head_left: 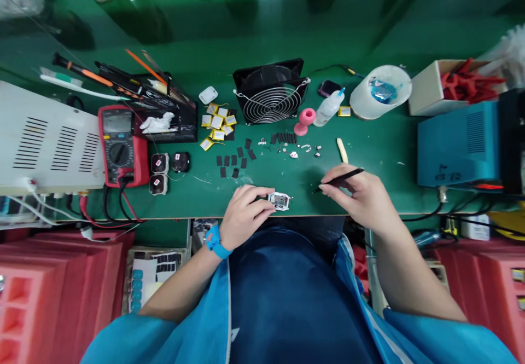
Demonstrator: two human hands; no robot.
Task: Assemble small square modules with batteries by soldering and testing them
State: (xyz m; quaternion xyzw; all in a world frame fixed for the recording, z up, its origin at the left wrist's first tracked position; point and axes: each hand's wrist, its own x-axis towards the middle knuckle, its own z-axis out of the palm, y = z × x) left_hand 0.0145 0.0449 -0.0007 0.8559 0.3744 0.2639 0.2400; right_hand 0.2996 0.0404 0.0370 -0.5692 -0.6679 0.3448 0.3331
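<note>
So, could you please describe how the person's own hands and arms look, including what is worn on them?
The left hand and right hand are both without gloves. A bright blue band circles the left wrist; none shows on the right. Bright blue sleeves leave the forearms uncovered.

the worktop [373, 156] looked smooth, faintly glossy
the far fan grille [272, 105] was shiny metal, the near device [279, 201] smooth plastic

Red multimeter [120, 146], black fan [270, 97], blue box [457, 148]
</note>
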